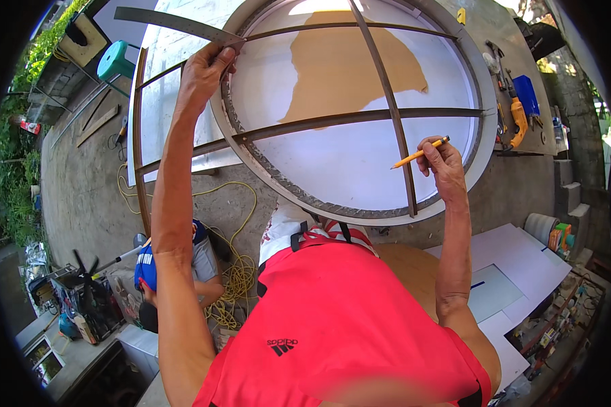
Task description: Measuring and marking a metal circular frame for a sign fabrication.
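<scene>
My left hand [207,71] is closed on a flat metal square [170,22] at the upper left. Its long blade reaches out to the left, and its corner lies over the rim of a large round frame [483,81]. In my right hand [445,163] a yellow pencil [406,161] is pinched, its tip pointing left above the frame's lower right part. Dark metal bars [385,81] cross the ring. Under them lies a white surface with an irregular tan patch [339,68]. My fingers hide part of the square.
Right of the ring lie an orange power drill [518,122], a blue box [525,95] and a hammer [495,51]. A coiled yellow cord [236,278] is on the floor. Another person in blue [157,261] crouches at lower left. A green stool [115,61] stands at upper left.
</scene>
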